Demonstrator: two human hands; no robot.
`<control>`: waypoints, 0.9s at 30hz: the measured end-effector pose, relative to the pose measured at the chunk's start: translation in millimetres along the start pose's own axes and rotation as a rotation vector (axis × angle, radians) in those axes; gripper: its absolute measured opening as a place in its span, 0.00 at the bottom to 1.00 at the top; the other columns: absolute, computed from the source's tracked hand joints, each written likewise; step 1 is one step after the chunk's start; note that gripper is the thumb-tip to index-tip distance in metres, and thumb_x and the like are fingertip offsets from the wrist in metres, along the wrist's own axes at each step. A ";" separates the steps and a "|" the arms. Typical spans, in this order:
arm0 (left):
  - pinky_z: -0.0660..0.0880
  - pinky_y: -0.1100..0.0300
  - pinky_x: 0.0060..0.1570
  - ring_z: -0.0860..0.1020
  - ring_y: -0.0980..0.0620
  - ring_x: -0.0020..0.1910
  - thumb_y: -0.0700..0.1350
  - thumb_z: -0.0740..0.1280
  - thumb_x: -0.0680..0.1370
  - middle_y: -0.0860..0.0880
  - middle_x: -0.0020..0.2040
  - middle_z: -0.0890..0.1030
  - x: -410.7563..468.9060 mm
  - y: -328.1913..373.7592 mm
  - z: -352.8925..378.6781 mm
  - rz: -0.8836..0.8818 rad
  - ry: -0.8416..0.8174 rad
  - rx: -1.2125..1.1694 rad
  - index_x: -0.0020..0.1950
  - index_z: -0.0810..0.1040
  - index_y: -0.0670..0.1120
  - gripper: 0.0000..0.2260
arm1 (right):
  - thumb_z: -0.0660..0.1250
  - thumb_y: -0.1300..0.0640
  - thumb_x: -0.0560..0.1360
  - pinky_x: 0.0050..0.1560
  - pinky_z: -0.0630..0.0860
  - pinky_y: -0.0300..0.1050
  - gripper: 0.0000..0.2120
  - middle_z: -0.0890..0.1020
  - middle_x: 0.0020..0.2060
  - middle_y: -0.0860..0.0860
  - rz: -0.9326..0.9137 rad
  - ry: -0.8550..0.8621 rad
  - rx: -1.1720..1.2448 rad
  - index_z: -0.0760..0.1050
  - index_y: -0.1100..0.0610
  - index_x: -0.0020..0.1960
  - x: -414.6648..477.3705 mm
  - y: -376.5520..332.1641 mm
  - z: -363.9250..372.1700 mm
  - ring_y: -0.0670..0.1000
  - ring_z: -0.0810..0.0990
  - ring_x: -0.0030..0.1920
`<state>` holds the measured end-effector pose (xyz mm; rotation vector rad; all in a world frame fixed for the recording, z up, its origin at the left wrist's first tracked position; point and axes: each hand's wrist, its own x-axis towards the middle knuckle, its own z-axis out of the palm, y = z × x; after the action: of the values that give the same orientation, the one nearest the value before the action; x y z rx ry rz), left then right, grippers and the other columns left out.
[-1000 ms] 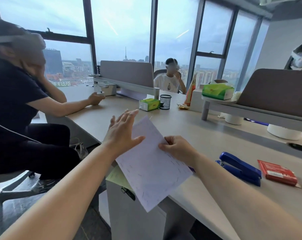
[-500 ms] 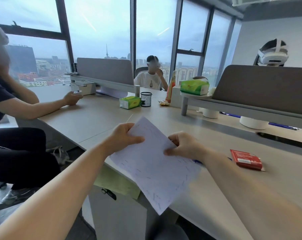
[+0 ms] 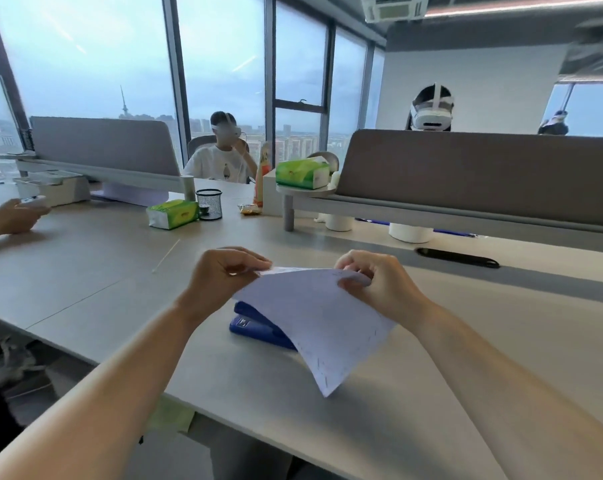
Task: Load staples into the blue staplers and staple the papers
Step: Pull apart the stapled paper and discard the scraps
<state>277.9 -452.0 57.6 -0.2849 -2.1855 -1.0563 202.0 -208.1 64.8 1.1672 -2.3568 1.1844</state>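
gripping papers (image 3: 313,317) in both hands

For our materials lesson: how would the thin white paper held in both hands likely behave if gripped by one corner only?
The thin white paper would probably flop: even with the left hand and right hand pinching its far edge, it bows and its near corner droops. It looks light, since fingertip pinches carry it. It would likely crease easily over the blue plastic stapler beneath.
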 end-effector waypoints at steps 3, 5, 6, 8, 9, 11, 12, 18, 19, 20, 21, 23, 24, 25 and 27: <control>0.75 0.76 0.42 0.79 0.71 0.41 0.32 0.70 0.70 0.73 0.37 0.80 7.5 17.1 14.1 0.220 -0.035 0.079 0.46 0.83 0.39 0.07 | 0.68 0.67 0.69 0.37 0.74 0.36 0.09 0.82 0.33 0.48 -0.024 0.106 0.006 0.80 0.54 0.38 -11.6 9.7 -19.3 0.43 0.78 0.34; 0.77 0.72 0.42 0.80 0.66 0.44 0.42 0.66 0.73 0.59 0.42 0.85 9.5 28.1 21.9 0.437 -0.054 0.187 0.44 0.84 0.42 0.07 | 0.68 0.70 0.67 0.36 0.73 0.32 0.09 0.82 0.34 0.48 -0.100 0.200 -0.058 0.81 0.57 0.38 -18.3 17.4 -33.9 0.45 0.79 0.36; 0.79 0.68 0.40 0.81 0.60 0.43 0.46 0.63 0.76 0.51 0.43 0.86 10.8 30.2 26.5 0.533 -0.082 0.270 0.43 0.84 0.43 0.12 | 0.69 0.71 0.66 0.36 0.75 0.34 0.09 0.83 0.34 0.49 -0.140 0.244 -0.103 0.81 0.58 0.39 -21.5 22.6 -41.1 0.46 0.79 0.37; 0.77 0.65 0.40 0.81 0.53 0.39 0.51 0.56 0.79 0.47 0.44 0.86 11.9 32.5 37.1 0.650 -0.147 0.423 0.44 0.84 0.45 0.19 | 0.69 0.71 0.66 0.37 0.78 0.42 0.09 0.84 0.36 0.52 -0.202 0.304 -0.196 0.82 0.59 0.39 -28.1 33.3 -54.5 0.49 0.81 0.37; 0.76 0.65 0.40 0.81 0.52 0.38 0.52 0.56 0.79 0.47 0.44 0.86 12.6 33.8 41.9 0.662 -0.165 0.465 0.45 0.84 0.47 0.18 | 0.69 0.71 0.66 0.38 0.79 0.45 0.09 0.85 0.37 0.53 -0.229 0.324 -0.241 0.82 0.60 0.40 -31.3 38.3 -60.2 0.51 0.82 0.37; 0.77 0.62 0.37 0.82 0.50 0.37 0.47 0.64 0.75 0.48 0.44 0.86 12.5 32.1 55.7 0.727 -0.182 0.560 0.49 0.82 0.50 0.08 | 0.68 0.71 0.66 0.40 0.80 0.44 0.07 0.85 0.38 0.55 -0.275 0.351 -0.332 0.81 0.61 0.39 -38.7 45.8 -68.5 0.52 0.83 0.39; 0.79 0.60 0.34 0.82 0.49 0.36 0.46 0.65 0.73 0.49 0.44 0.86 12.0 30.6 63.4 0.765 -0.183 0.594 0.50 0.80 0.51 0.08 | 0.68 0.70 0.65 0.40 0.80 0.43 0.06 0.85 0.38 0.55 -0.292 0.364 -0.373 0.81 0.62 0.38 -42.5 48.2 -71.7 0.52 0.83 0.39; 0.75 0.64 0.32 0.81 0.51 0.35 0.48 0.54 0.81 0.51 0.42 0.85 16.7 39.3 98.1 0.826 -0.153 0.532 0.49 0.78 0.52 0.13 | 0.64 0.68 0.65 0.31 0.79 0.44 0.06 0.85 0.36 0.54 -0.327 0.457 -0.518 0.79 0.62 0.35 -62.3 63.0 -91.3 0.53 0.84 0.37; 0.76 0.64 0.32 0.81 0.52 0.36 0.47 0.54 0.81 0.51 0.43 0.86 18.6 40.0 103.0 0.876 -0.130 0.525 0.50 0.77 0.52 0.12 | 0.66 0.70 0.64 0.31 0.80 0.44 0.06 0.85 0.36 0.55 -0.319 0.457 -0.525 0.79 0.62 0.36 -64.8 64.7 -94.6 0.53 0.84 0.37; 0.76 0.64 0.33 0.80 0.52 0.37 0.47 0.54 0.81 0.51 0.43 0.86 20.4 41.7 107.3 0.888 -0.122 0.495 0.50 0.76 0.52 0.11 | 0.67 0.70 0.63 0.31 0.80 0.44 0.06 0.85 0.36 0.55 -0.307 0.456 -0.530 0.79 0.62 0.37 -67.5 66.1 -97.8 0.54 0.84 0.36; 0.77 0.64 0.35 0.80 0.53 0.38 0.47 0.55 0.80 0.49 0.43 0.86 23.2 42.3 111.4 0.871 -0.116 0.445 0.49 0.77 0.51 0.11 | 0.69 0.70 0.63 0.32 0.80 0.44 0.06 0.85 0.36 0.54 -0.292 0.453 -0.532 0.79 0.62 0.38 -69.7 67.6 -101.1 0.53 0.84 0.36; 0.76 0.67 0.41 0.78 0.54 0.42 0.49 0.57 0.79 0.47 0.43 0.85 29.0 46.1 119.7 0.764 -0.075 0.307 0.47 0.81 0.47 0.13 | 0.70 0.66 0.65 0.32 0.78 0.44 0.04 0.85 0.36 0.53 -0.241 0.446 -0.508 0.80 0.61 0.40 -74.9 67.5 -107.8 0.50 0.82 0.36; 0.74 0.69 0.45 0.78 0.53 0.44 0.50 0.59 0.79 0.46 0.42 0.85 31.3 49.1 123.5 0.683 -0.048 0.233 0.46 0.83 0.45 0.15 | 0.69 0.63 0.67 0.34 0.76 0.44 0.03 0.85 0.36 0.52 -0.198 0.437 -0.472 0.80 0.60 0.41 -78.0 66.6 -110.9 0.48 0.80 0.36; 0.73 0.72 0.47 0.77 0.54 0.44 0.50 0.61 0.77 0.45 0.42 0.85 33.8 53.1 127.1 0.605 -0.009 0.169 0.46 0.83 0.43 0.15 | 0.68 0.60 0.69 0.35 0.75 0.43 0.03 0.85 0.37 0.51 -0.143 0.418 -0.425 0.80 0.58 0.42 -81.0 64.8 -114.4 0.48 0.79 0.37; 0.72 0.75 0.45 0.77 0.57 0.44 0.47 0.66 0.74 0.46 0.43 0.84 38.6 65.8 135.0 0.456 0.058 0.067 0.47 0.83 0.42 0.10 | 0.64 0.52 0.72 0.36 0.73 0.42 0.08 0.85 0.37 0.49 -0.013 0.356 -0.349 0.80 0.55 0.43 -86.6 61.9 -122.1 0.47 0.78 0.37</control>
<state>214.1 -310.8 64.4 -0.6750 -1.9684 -0.7242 196.6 -46.2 61.6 0.7820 -2.1629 0.8457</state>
